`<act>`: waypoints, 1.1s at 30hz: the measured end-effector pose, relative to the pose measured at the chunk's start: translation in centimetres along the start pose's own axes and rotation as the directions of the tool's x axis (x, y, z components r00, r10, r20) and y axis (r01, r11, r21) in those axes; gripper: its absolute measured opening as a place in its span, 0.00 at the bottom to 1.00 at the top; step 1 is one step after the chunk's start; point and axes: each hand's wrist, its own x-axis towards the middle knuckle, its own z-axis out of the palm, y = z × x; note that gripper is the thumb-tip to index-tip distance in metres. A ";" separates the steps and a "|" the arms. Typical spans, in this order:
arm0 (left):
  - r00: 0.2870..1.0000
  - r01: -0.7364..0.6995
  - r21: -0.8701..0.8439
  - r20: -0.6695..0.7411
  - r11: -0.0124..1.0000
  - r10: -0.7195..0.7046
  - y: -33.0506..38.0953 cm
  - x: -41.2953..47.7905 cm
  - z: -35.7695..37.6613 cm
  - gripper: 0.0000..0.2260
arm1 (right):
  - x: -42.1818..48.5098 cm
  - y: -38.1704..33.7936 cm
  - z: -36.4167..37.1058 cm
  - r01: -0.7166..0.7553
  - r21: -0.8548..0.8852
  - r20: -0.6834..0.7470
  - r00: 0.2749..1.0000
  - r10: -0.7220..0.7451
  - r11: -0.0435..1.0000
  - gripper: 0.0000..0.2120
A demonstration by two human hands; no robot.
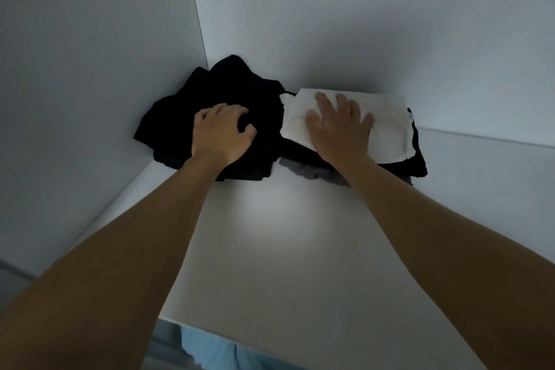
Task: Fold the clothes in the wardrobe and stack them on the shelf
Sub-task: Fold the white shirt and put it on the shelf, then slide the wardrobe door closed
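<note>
pile (pixel 216 93) left of stack (pixel 387 126), both on shelf (pixel 300 249)

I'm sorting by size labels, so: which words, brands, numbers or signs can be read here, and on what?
None can be read.
The folded white garment has a small pale tag-like scrap at its right edge: too small and blurred to read.
The black clothes, the shelf and the wardrobe walls show no print.
</note>
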 end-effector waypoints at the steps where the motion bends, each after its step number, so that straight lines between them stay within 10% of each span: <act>1: 1.000 -0.017 -0.034 0.005 0.999 0.017 0.1 -0.9 -0.4 0.20 | -0.7 0.1 -0.3 0.019 0.028 -0.003 1.000 -0.019 0.999 0.24; 8: 0.970 0.021 -0.335 0.235 0.942 0.062 -0.8 -9.3 -5.9 0.22 | -9.2 0.2 -4.0 0.103 0.314 0.033 0.992 -0.119 0.944 0.21; 14: 0.985 -0.035 -0.391 0.145 0.920 0.098 -3.1 -21.3 -10.8 0.16 | -15.3 -6.8 -7.8 -0.014 0.583 0.073 0.997 -0.035 0.812 0.15; 22: 0.974 0.212 -0.474 0.026 0.855 -0.227 -11.7 -31.6 -17.6 0.08 | -21.7 -24.2 -10.5 0.053 0.851 0.130 0.943 -0.307 0.523 0.12; 27: 0.880 0.474 -0.501 0.239 0.724 -0.411 -17.1 -32.7 -16.7 0.13 | -23.7 -31.7 -10.6 0.123 0.829 0.164 0.878 -0.449 0.545 0.17; 33: 0.918 0.397 -0.527 0.222 0.752 -0.329 -16.5 -32.7 -13.2 0.10 | -23.9 -33.2 -8.6 0.214 0.682 0.094 0.923 -0.374 0.699 0.12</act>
